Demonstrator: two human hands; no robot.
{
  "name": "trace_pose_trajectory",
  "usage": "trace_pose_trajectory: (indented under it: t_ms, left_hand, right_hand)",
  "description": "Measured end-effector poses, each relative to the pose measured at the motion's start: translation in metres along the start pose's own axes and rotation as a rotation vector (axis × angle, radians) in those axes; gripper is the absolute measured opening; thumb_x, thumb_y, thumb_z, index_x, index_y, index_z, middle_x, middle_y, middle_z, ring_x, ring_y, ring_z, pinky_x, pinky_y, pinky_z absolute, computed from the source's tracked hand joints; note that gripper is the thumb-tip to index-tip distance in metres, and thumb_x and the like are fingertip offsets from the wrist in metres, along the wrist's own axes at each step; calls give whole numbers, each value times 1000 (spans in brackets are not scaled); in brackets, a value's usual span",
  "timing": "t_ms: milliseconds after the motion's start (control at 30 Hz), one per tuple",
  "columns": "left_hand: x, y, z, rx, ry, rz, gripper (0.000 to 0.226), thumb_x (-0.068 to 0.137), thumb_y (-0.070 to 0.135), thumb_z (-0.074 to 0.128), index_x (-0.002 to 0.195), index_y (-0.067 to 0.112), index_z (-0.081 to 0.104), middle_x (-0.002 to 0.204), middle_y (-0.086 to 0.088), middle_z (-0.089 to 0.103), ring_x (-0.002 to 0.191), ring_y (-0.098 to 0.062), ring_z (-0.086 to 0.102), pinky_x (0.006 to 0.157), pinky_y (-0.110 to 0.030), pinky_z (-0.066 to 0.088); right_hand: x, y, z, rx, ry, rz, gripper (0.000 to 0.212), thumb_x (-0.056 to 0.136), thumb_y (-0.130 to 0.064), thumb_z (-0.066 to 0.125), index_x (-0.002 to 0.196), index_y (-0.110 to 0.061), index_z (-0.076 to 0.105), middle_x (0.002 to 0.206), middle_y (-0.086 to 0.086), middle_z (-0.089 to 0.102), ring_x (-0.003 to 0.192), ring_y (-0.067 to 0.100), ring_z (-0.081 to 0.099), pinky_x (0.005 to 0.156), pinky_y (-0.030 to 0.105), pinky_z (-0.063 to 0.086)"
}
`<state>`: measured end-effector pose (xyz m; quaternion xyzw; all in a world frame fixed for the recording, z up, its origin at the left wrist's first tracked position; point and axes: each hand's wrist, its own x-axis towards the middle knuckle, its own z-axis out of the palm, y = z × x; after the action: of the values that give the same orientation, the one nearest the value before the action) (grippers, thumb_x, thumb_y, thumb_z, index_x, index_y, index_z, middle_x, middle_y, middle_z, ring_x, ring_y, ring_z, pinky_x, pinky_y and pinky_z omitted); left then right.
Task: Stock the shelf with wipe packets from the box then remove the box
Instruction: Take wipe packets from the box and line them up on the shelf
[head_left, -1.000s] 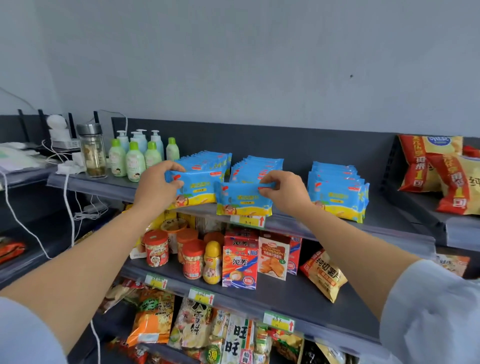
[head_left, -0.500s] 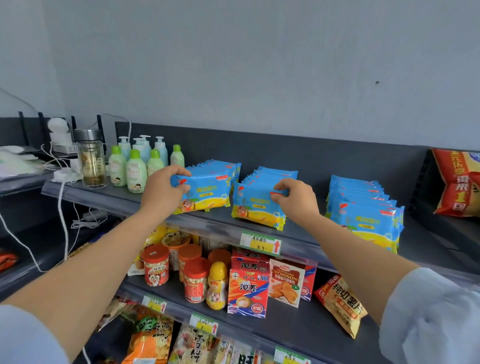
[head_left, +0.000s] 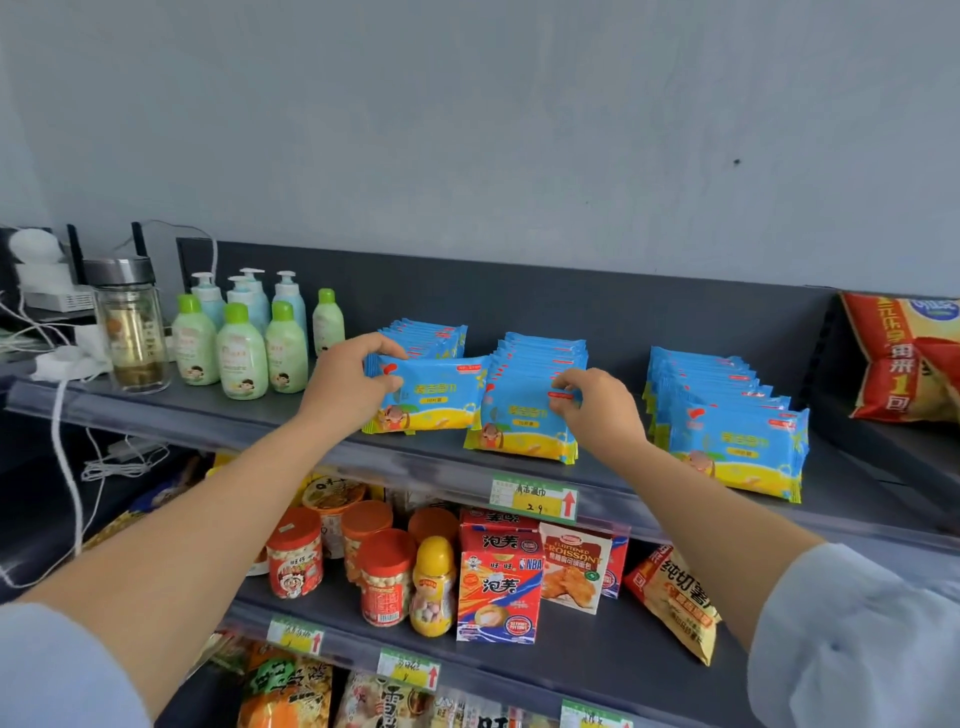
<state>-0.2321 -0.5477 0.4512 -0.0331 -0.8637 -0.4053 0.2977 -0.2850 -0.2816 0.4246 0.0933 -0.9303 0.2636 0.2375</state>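
— Wipe packets: where are they?

— On the top shelf, standing on edge in three rows that run from near to far. The left row and the middle row stand just beside each other. The right row is set apart from them, with bare shelf between.

— And the hands?

— The left hand grips the left front packet at its left edge, thumb on the printed face and fingers curled over the top. The right hand pinches the middle front packet near its upper right corner, by the red tab, with the fingertips bunched together.

— How do those two packets sit?

— Each has its lower edge on the shelf, at the near end of its row. The left front packet's right edge reaches the middle row.

— What else is on that shelf?

— To the left, a cluster of green and blue lotion bottles. Further left is a glass bottle with a metal lid, and white cables hang over the edge. A green price tag sits on the shelf's front rail, below the middle row. At the far right, on the next shelf section, lies a red and yellow snack bag.

— And below?

— The lower shelf carries red-lidded jars, a yellow egg-shaped container, a red and blue carton, a croissant box and a yellow crisp bag.
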Motion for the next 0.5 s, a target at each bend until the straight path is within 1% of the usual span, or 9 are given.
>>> trace_pose_trajectory:
  t_ms: [67,167,233,300,433,500]
  left_hand:
    - [1,-3,0,-18,-33,12,23,85,5,68,92,26,62,110,8,56,80,-10,53,67,-26,44]
    - [3,-7,2,-33,-76,17,21,85,4,68,93,23,64,111,11,55,96,-9,50,78,-27,40]
    - [5,-10,3,-36,-96,16,22,84,5,68,94,24,64,111,13,54,100,-10,51,79,-29,43]
    - [6,-11,5,-34,-106,18,23,84,6,69,94,26,64,112,12,55,99,-11,53,79,-31,45]
    - [8,-10,8,-40,-124,31,22,84,6,70,93,26,65,111,12,56,99,-11,53,79,-29,43]
    - [10,-8,9,-48,-134,39,22,83,6,69,93,25,65,111,12,57,101,-11,54,83,-30,45]
  right_hand:
    - [1,0,2,-18,12,9,31,93,-27,60,123,-17,61,119,4,51,90,16,51,74,27,45]
    - [1,-1,3,-40,18,23,38,94,-28,59,130,-18,56,123,3,48,93,16,53,76,27,49]
    - [0,-1,4,-37,28,22,42,94,-28,59,134,-18,51,125,3,48,93,13,51,74,25,47]
    - [-3,0,4,-42,30,5,46,92,-26,61,136,-18,49,127,2,47,94,11,50,74,23,46]
    - [-8,3,0,-112,-5,-22,58,84,-30,69,137,-20,46,130,-1,43,98,12,53,77,28,53]
    - [-9,2,-1,-147,-14,-12,62,84,-34,70,138,-21,45,130,-1,43,99,12,53,78,29,53]
